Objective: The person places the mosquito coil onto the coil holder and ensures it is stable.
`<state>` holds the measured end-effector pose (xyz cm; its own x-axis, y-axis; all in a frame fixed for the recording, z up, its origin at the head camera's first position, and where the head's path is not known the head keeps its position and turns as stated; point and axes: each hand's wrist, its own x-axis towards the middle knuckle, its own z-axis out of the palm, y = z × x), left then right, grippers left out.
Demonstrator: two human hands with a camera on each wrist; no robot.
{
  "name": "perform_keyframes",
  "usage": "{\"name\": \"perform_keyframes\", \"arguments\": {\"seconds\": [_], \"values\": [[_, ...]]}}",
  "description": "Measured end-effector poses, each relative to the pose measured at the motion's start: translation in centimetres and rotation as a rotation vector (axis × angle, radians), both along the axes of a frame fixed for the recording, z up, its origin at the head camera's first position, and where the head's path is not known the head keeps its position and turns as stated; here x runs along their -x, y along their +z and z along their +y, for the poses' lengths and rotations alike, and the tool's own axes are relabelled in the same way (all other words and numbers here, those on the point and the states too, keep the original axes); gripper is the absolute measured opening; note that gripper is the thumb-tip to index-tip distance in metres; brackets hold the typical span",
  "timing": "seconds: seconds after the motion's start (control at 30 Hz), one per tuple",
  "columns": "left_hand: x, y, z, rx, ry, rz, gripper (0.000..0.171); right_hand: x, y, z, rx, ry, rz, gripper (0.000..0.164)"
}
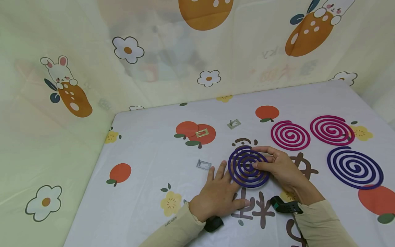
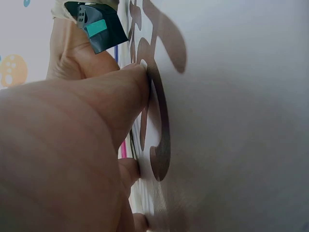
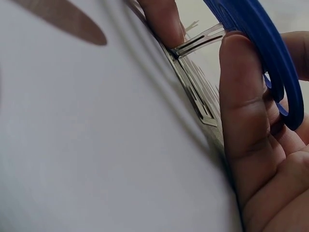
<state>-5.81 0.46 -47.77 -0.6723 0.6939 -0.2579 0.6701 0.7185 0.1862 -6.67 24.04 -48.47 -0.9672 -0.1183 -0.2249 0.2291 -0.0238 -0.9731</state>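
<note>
Clock dirs. from the dk-blue coil (image 1: 248, 166), head view. Coil is pinched at approx. 3 o'clock by R grip (image 1: 283, 169), thumb toward ctr.; below it a metal stand (image 3: 197, 99) is seen, prong raised toward coil (contact can't be told). L grip (image 1: 219, 197) is laid betw. 7 and 8 o'clock, visible fingers straight, apart. Brown characters (image 1: 263, 213), partly covered, are printed on the counter (image 1: 139, 206), approx. 5 o'clock; mirrored "ky" (image 1: 270, 54) is shown on the curtain (image 1: 234, 51), approx. 12 o'clock. Sleeve lettering (image 1: 171, 221): too small to be read.

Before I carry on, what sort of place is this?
Perhaps a small curtained-off tabletop workspace: printed sheets stand behind and left of a cloth-covered table, where three spiral coils lie.
</note>
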Motion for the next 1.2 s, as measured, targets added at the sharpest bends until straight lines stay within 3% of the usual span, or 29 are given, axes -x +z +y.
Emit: {"name": "perform_keyframes", "arguments": {"seconds": [1.2], "values": [[-0.05, 0.2, -0.1, -0.02, 0.003, -0.01, 0.087, -0.04, 0.03, -0.11, -0.016, -0.007, 0.003, 0.059]]}}
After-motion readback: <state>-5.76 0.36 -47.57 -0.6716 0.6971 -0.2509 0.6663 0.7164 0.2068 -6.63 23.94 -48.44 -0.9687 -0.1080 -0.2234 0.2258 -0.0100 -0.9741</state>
